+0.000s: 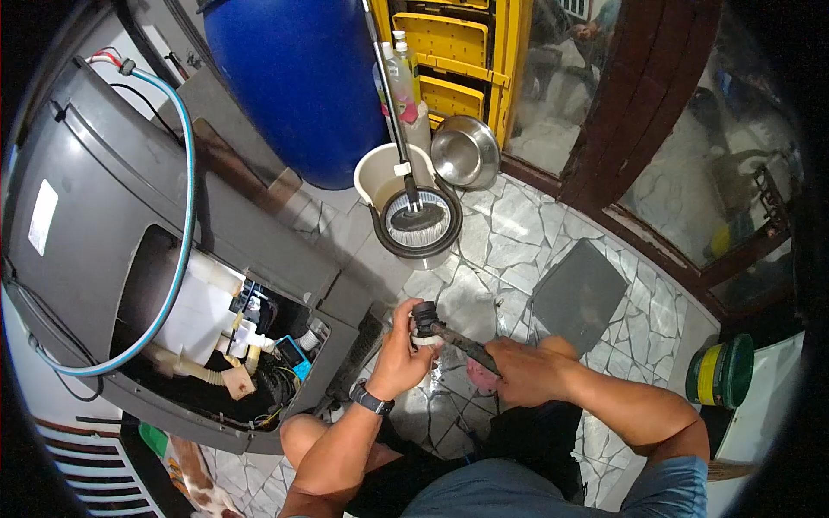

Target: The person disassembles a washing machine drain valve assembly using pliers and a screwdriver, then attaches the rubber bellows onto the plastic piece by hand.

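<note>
In the middle of the head view, my left hand (401,358) is wrapped round a small black and white fitting (425,319). My right hand (527,371) grips the dark handle of a long tool (462,344), whose far end touches the fitting. I cannot make out the tool's exact kind. Left of my hands lies a large grey machine housing (250,259) with an open side. White plastic parts (203,311), a ribbed hose, wires and a small blue part (294,356) show inside the opening.
A mop bucket (371,177) holding a mop stands ahead, with a blue barrel (294,86) behind. A steel bowl (466,154) leans near yellow shelving (445,43). A grey panel (579,293) lies on the tiles. A green tub (737,371) is right; a cat (197,483) is lower left.
</note>
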Available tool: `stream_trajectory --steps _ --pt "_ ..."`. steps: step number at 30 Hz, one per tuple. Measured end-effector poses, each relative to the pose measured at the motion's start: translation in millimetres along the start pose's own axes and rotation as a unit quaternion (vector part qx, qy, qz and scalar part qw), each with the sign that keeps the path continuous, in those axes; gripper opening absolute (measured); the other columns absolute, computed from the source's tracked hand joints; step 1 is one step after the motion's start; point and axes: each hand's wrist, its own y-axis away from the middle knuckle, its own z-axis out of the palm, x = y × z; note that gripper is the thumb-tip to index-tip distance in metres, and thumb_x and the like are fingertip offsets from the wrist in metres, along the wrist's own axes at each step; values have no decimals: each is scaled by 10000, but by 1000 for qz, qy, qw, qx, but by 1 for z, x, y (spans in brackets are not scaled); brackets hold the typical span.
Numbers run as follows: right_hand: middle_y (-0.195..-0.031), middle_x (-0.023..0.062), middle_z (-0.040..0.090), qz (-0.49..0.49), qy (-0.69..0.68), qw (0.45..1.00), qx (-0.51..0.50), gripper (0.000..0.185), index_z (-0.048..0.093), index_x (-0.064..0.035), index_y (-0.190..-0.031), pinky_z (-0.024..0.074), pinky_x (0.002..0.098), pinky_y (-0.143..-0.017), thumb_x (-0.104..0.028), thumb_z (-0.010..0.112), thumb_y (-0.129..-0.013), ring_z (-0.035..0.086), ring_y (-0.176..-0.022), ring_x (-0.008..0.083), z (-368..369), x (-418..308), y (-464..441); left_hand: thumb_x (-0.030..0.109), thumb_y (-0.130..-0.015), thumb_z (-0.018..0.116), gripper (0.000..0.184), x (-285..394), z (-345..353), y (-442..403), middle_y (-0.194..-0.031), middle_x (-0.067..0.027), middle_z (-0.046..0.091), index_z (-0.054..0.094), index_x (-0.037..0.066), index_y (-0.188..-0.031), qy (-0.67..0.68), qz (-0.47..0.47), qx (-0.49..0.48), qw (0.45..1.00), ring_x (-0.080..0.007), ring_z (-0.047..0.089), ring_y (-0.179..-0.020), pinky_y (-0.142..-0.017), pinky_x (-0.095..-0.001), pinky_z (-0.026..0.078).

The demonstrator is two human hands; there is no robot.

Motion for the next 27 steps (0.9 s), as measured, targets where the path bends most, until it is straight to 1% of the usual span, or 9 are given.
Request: stream_trajectory --steps 3,7,9,11,14,18,24,25,27 --pt "-1245 344 585 88 30 995 -38 415 500 118 -1234 471 518 -1069 -92 579 -885 582 -1257 472 -12 -16 8 -18 -867 734 764 -8 6 -2 -1050 -139 684 323 147 -1489 -4 -12 13 1000 -233 721 -863 -746 -349 558" --pt "-1263 318 596 30 70 997 -20 407 513 108 -1244 531 489 -983 -98 578 -899 650 -1157 455 -7 0 6 -13 -863 749 748 4 2 -3 -1063 -142 682 337 139 -1469 5 -57 -13 998 -229 719 -895 -769 -340 554" --pt "-1268 300 604 8 66 998 -13 392 527 100 -1232 552 463 -953 -105 580 -903 677 -1135 422 -1 14 -2 -17 -852 735 732 6 0 -5 -1069 -160 675 345 135 -1453 -36 18 17 999 -275 721 -929 -803 -367 549" --pt "-1302 226 621 50 -318 942 -95 410 566 73 -1251 554 394 -947 -94 609 -880 679 -1169 324 10 25 -12 -10 -850 720 728 0 -2 -6 -1069 -175 671 341 136 -1454 -64 29 18 997 -318 718 -944 -818 -389 546" --pt "-1366 169 607 55 -528 839 -123 447 593 49 -1284 525 330 -1004 -55 625 -850 628 -1264 240 28 35 -12 17 -849 673 703 -7 -3 -8 -1051 -210 662 336 137 -1454 -123 49 22 991 -435 700 -952 -825 -453 540" --pt "-1478 172 536 -18 -628 769 -115 459 584 43 -1310 484 361 -1118 14 601 -852 563 -1375 279 42 40 -14 13 -854 653 683 -2 5 -4 -1035 -248 668 331 131 -1445 -89 14 -4 996 -454 700 -934 -801 -492 538" --pt "-1390 159 570 -26 -753 657 -36 373 598 29 -1219 530 417 -1066 24 596 -846 578 -1346 312 76 26 -20 -34 -841 640 716 -8 17 -2 -1077 -294 650 302 107 -1456 -124 48 58 989 -508 673 -968 -823 -517 533" --pt "-1390 159 570 -26 -752 657 -36 373 598 29 -1219 530 417 -1066 24 596 -846 578 -1346 312 78 23 -22 -34 -839 643 717 -8 18 -2 -1095 -303 647 298 100 -1453 -145 42 60 987 -521 664 -983 -832 -527 533" --pt "-1310 148 589 37 -636 771 -12 227 577 -8 -1075 563 397 -972 19 590 -850 630 -1225 280 80 20 -23 -34 -838 646 719 -10 20 -4 -1114 -312 644 294 94 -1451 -163 38 62 984 -535 656 -999 -842 -537 532"
